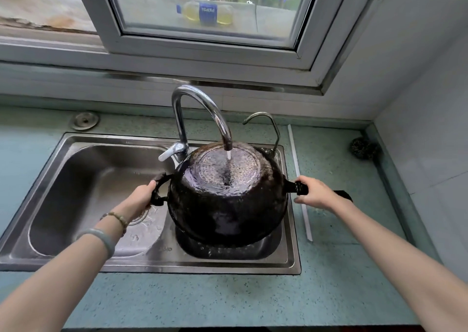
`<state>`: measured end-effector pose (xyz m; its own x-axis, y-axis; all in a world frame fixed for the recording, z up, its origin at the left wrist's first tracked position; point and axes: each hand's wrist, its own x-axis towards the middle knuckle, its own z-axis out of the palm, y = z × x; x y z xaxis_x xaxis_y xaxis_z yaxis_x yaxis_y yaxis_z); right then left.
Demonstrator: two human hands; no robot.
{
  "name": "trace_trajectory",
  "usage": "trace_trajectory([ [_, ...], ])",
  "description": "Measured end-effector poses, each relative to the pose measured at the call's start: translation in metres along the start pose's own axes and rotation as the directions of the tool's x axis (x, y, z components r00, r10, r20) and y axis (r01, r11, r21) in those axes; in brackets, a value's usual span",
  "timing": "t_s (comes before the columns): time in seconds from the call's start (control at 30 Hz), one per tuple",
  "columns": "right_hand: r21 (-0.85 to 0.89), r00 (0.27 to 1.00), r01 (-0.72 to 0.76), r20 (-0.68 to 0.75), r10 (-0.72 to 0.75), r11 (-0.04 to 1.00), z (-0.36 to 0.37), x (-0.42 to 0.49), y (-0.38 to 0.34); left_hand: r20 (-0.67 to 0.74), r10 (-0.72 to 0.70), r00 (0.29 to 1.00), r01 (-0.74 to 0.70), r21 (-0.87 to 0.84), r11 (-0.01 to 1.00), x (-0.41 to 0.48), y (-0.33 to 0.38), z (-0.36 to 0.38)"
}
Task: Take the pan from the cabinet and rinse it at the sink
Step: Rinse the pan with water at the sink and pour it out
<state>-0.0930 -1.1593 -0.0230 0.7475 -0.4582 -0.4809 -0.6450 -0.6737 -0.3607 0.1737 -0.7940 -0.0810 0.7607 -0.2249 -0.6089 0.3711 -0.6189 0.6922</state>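
The pan (228,200), round, black and rough with soot, hangs upside down at the centre of the frame over the small right basin of the sink (162,260), its flat circular base turned up and glistening wet. A thin stream of water (228,154) from the tall curved chrome faucet (200,109) lands on that base. The left hand (140,196) is curled shut around the pan's looped side handle at centre left; the right hand (314,192) grips the straight black handle at centre right, fingers wrapped over it. Two bracelets circle the left wrist: one beaded (117,219), one smooth pale bangle (101,238). The sink is brushed steel with two basins, set in a speckled teal countertop (228,298). A second, thinner spout (268,126) stands right of the faucet. A wiry scouring ball (362,149) sits at the right by the tiled wall. Beyond the window (202,10) at the top lies one bottle (205,12) of yellow liquid
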Motion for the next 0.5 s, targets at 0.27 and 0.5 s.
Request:
trace_trajectory([
  [0.27, 0.152, 0.978, -0.086, -0.177, 0.113, 0.985, 0.007, -0.008, -0.001, 0.114, -0.239, 0.964, 0.249, -0.09, 0.964, 0.003, 0.011, 0.0],
  [0.5, 0.065, 0.974, -0.154, -0.157, 0.163, 0.986, 0.012, -0.004, 0.003, 0.229, -0.433, 0.872, 0.479, -0.218, 0.85, 0.001, 0.031, 0.0],
])
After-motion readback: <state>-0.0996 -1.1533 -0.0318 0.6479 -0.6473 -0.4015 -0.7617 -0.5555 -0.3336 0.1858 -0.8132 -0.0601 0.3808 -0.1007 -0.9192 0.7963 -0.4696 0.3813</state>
